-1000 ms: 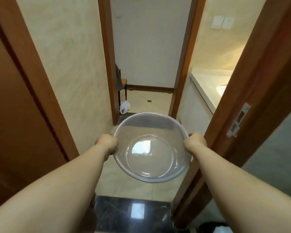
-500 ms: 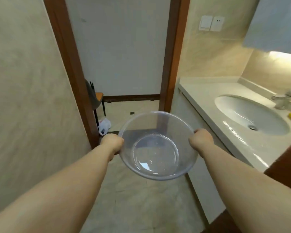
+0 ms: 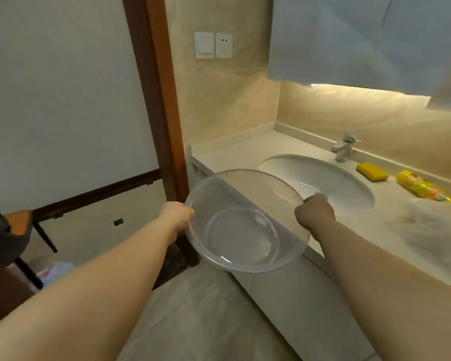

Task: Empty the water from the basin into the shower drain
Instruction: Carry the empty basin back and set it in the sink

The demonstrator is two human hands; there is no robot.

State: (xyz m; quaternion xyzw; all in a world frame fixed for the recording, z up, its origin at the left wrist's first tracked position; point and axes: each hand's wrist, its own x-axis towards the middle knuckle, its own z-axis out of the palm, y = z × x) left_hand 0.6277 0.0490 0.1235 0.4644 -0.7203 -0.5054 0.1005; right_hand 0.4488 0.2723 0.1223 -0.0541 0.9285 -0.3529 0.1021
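A clear round plastic basin (image 3: 245,225) is held in the air in front of me, slightly tilted, over the corner of the vanity counter. My left hand (image 3: 176,216) grips its left rim and my right hand (image 3: 315,213) grips its right rim. I cannot tell how much water lies in the see-through bottom. No shower drain is in view.
A beige vanity counter (image 3: 245,149) with an oval sink (image 3: 320,182) and a tap (image 3: 345,148) runs along the right. A yellow sponge (image 3: 371,171), a yellow packet (image 3: 422,188) and a clear plastic bag (image 3: 427,230) lie on it. A wooden door frame (image 3: 159,100) and a chair (image 3: 13,235) stand left.
The view has swung right, from the doorway into the bathroom. The basin, held in both hands, now hangs by the vanity counter, close to the sink.
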